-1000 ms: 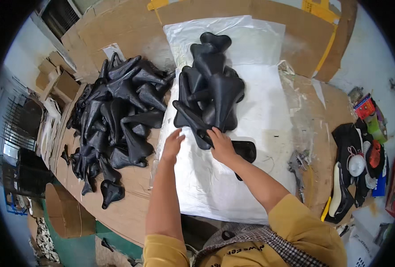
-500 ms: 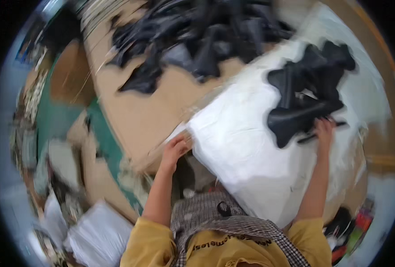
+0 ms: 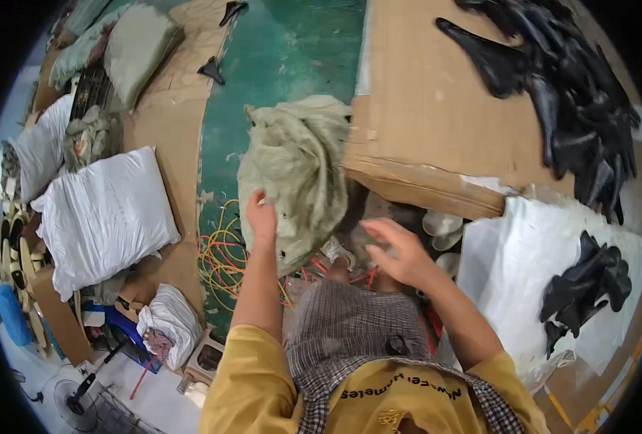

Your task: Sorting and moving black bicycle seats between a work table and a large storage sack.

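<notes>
My left hand (image 3: 261,215) hangs over a pale green woven sack (image 3: 295,155), its fingers loosely bent and nothing visible in them; I cannot tell whether it touches the sack. To the right of the sack, my right hand (image 3: 400,253) is held out with fingers apart and holds nothing. Black, glossy pieces shaped like bicycle saddle covers (image 3: 549,87) lie heaped on a large cardboard box (image 3: 422,87) at the upper right. A smaller black pile (image 3: 587,286) rests on a white sheet (image 3: 520,249) to the right of my right hand.
Tangled yellow and red cords (image 3: 223,253) lie on the green floor (image 3: 285,50). At left are a stuffed white bag (image 3: 111,217), a smaller white bag (image 3: 169,322) and a fan (image 3: 75,398). Two black pieces, one nearer (image 3: 211,70), lie toward the back. Round pale objects (image 3: 442,226) show beneath the box.
My view has swung left, bringing the woven sack and floor to the middle. My right hand has left the black pieces on the white sheet; my left hand has come away from the box edge.
</notes>
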Motion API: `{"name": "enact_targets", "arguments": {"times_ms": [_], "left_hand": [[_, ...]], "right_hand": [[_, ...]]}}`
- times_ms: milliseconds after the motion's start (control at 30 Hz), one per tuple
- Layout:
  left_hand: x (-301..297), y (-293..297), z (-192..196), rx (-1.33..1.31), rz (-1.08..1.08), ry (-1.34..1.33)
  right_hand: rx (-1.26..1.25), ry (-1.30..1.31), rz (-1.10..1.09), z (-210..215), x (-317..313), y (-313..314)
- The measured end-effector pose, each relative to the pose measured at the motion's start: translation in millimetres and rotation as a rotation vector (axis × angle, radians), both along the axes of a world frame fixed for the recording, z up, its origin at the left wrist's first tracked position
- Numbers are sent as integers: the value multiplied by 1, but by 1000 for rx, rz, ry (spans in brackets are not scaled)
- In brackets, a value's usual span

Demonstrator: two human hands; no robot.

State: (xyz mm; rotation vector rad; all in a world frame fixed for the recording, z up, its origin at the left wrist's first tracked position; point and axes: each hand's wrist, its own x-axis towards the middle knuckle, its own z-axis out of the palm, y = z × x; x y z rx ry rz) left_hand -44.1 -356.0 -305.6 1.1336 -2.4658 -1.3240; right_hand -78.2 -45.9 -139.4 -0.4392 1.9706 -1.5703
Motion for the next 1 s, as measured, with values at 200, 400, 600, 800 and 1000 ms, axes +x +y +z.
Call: {"name": "enact_targets", "arguments": {"times_ms": [200,400,600,800,1000], "left_hand": [[-66,25,-7,208,-199,101],[-64,-39,-96,333,-248,52],[72,-94,-153,27,-285,-601],[227,-109,-133,-73,-185,-944],[329,-155,-122,742,449,-767]], "right_hand": [[272,469,-146,-186,-78,-157],[453,-254,1085,-224,15,-257],[86,-394,1329,-199,62,-258],[522,232,1060,-327,-13,-281],[1271,137,829,-281,-58,-179]]}}
